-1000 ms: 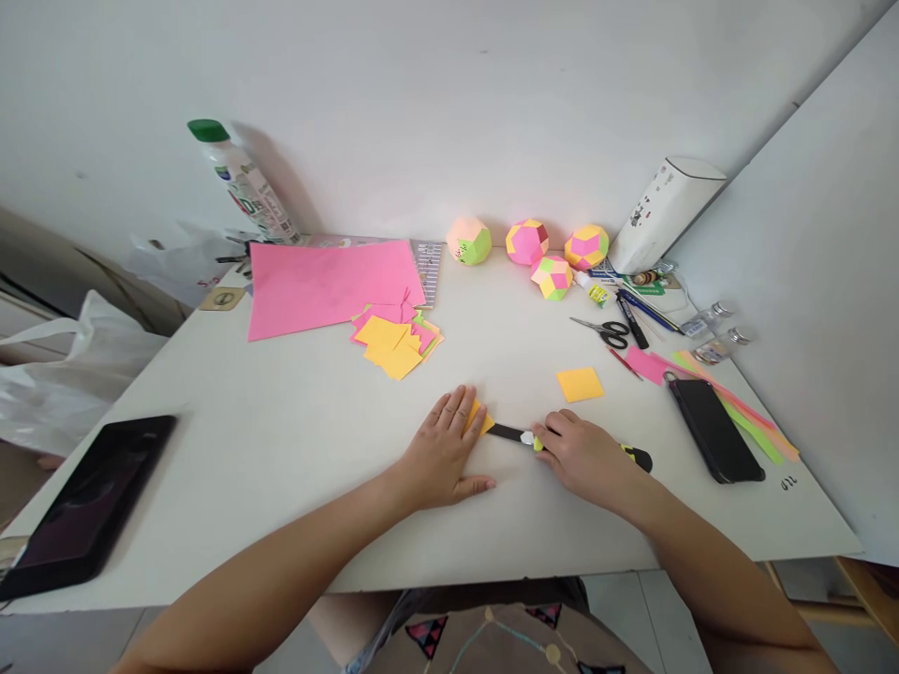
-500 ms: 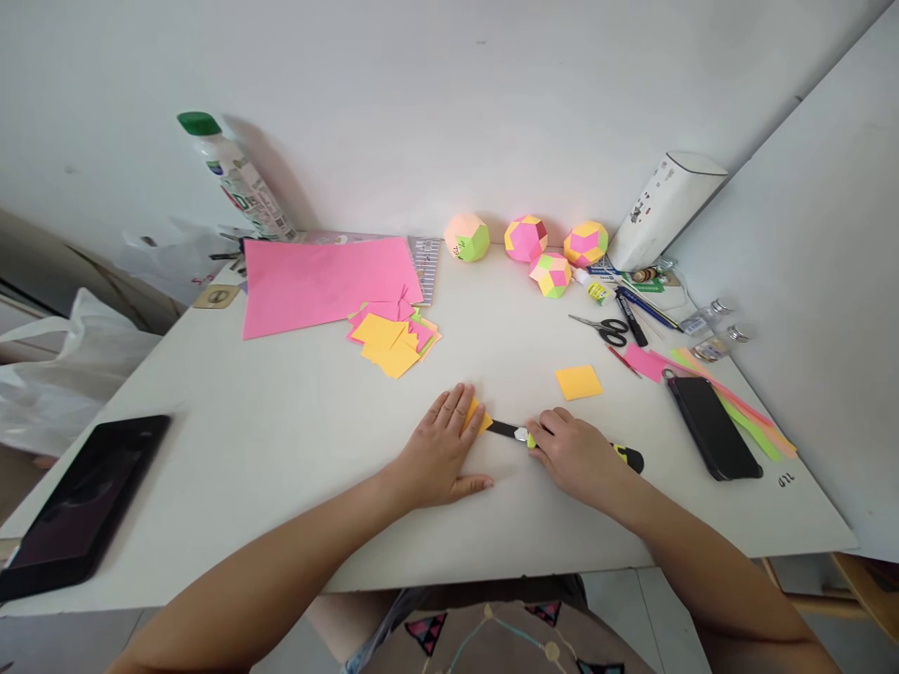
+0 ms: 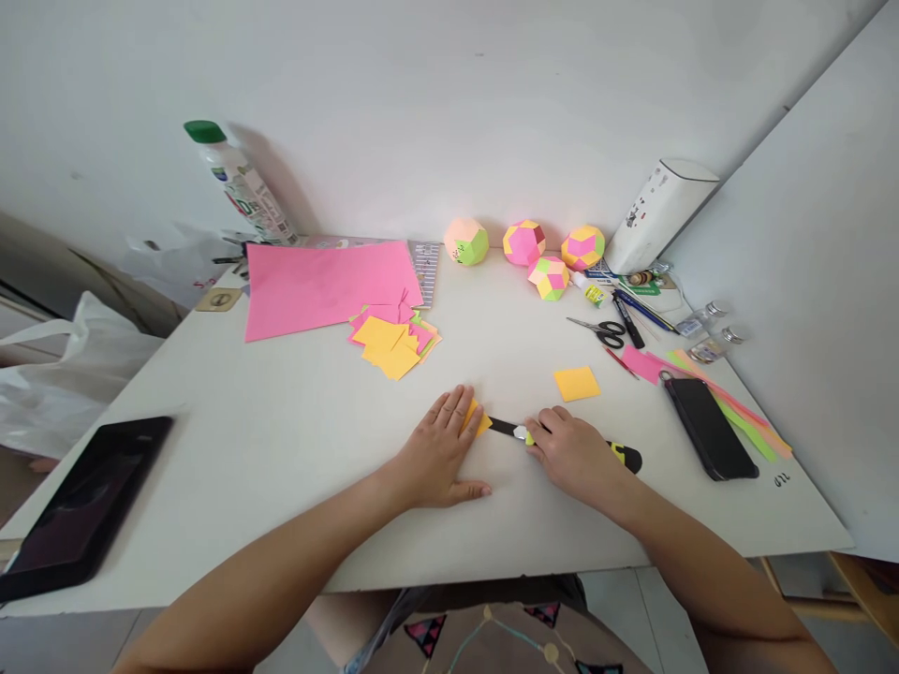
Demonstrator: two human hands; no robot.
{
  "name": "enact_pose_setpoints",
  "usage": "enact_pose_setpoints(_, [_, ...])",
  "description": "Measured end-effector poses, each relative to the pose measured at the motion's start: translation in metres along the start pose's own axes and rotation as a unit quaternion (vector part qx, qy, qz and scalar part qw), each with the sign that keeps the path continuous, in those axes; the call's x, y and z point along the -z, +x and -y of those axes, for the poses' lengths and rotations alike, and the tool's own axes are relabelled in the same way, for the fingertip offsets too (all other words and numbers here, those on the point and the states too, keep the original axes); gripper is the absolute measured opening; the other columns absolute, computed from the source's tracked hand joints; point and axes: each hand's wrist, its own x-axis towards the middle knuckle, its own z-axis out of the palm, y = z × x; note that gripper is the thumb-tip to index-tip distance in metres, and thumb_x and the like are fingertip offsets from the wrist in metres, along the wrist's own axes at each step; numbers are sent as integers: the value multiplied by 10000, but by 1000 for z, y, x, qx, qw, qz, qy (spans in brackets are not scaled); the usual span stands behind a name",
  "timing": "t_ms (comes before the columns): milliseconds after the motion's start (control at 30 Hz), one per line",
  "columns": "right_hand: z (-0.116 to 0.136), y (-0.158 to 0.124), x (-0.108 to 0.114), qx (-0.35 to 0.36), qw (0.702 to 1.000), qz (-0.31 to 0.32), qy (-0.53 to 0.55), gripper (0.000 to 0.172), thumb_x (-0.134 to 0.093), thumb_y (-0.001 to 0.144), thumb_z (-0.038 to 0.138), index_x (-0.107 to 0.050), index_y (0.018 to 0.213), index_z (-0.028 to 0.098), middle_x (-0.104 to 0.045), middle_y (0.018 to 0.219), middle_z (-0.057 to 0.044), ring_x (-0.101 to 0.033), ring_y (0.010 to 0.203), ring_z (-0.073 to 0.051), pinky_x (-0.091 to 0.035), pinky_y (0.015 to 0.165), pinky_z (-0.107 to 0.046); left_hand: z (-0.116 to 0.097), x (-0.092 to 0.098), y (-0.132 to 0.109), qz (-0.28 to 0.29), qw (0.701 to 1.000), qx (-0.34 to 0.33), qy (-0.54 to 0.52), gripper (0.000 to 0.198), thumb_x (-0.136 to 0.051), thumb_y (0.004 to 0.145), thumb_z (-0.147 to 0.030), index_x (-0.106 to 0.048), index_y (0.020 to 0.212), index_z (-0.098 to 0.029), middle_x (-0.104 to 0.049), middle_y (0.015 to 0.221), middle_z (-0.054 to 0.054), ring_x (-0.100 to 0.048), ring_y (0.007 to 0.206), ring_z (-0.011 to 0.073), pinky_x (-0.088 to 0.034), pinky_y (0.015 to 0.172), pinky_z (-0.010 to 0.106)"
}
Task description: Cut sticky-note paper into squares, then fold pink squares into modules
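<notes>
My left hand (image 3: 442, 449) lies flat with its fingers stretched out, pressing a small orange paper piece (image 3: 482, 421) against the table. Most of that piece is hidden under the fingers. My right hand (image 3: 572, 449) is wrapped round a yellow-and-black utility knife (image 3: 625, 456). The knife's dark blade (image 3: 504, 427) points left and its tip meets the edge of the paper. Beyond my right hand lies a loose orange paper square (image 3: 577, 383). Farther off to the left is a pile of orange, pink and green paper pieces (image 3: 390, 348).
A pink sheet (image 3: 330, 288) lies at the back left, near a green-capped bottle (image 3: 243, 187). Several paper balls (image 3: 467, 242) stand along the wall. On the right are scissors (image 3: 608, 331), a black phone (image 3: 709, 429), paper strips (image 3: 744, 402) and small jars (image 3: 714, 346). A tablet (image 3: 84, 505) lies far left.
The view has shifted very slightly. Both hands, the knife and the paper under the left fingers keep almost the same positions.
</notes>
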Motion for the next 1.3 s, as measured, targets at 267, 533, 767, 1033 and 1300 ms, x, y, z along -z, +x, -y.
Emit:
enact_pose_setpoints(267, [-2, 1, -5, 11, 1000, -10, -1, 290, -517, 909, 209, -580, 1156, 71, -617, 988, -137, -554, 911, -239, -506, 722, -328, 0, 0, 6, -21, 999, 27, 42, 697, -321, 902, -579, -419, 1305, -18, -321, 1453, 251, -269, 1369, 354, -290, 1079, 467])
enact_pose_setpoints(533, [-4, -2, -7, 11, 1000, -5, -14, 320, -530, 905, 223, -577, 1179, 64, -617, 988, -143, -560, 910, -245, -513, 723, -334, 1, 12, 16, -87, 993, 36, 66, 144, -424, 908, -176, -558, 857, -158, -569, 1001, 112, -542, 998, 244, -486, 759, 359])
enact_pose_setpoints(767, [-2, 0, -9, 6, 1000, -27, -14, 280, -538, 895, 198, -600, 1136, 71, -614, 947, -134, -563, 884, -237, -505, 699, -324, -1, 15, 15, -56, 993, 53, 86, 190, -482, 887, -201, -543, 714, -152, -520, 780, 76, -477, 731, 197, -409, 571, 295])
enact_pose_setpoints(1033, [-1, 5, -11, 4, 999, -51, -19, 281, -543, 892, 198, -604, 1133, 67, -617, 937, -133, -556, 872, -238, -484, 665, -318, -5, 17, 13, -25, 989, 26, 143, 183, -475, 768, -23, -550, 653, -143, -484, 669, 64, -475, 612, 178, -265, 449, 263])
enact_pose_setpoints(1300, [3, 14, -12, -5, 997, -73, -26, 253, -539, 894, 202, -618, 1094, 70, -616, 920, -129, -552, 851, -234, -464, 632, -309, -15, 30, 14, 63, 978, 5, 201, 223, -456, 698, 65, -590, 719, -112, -491, 679, 75, -512, 637, 186, -247, 424, 243])
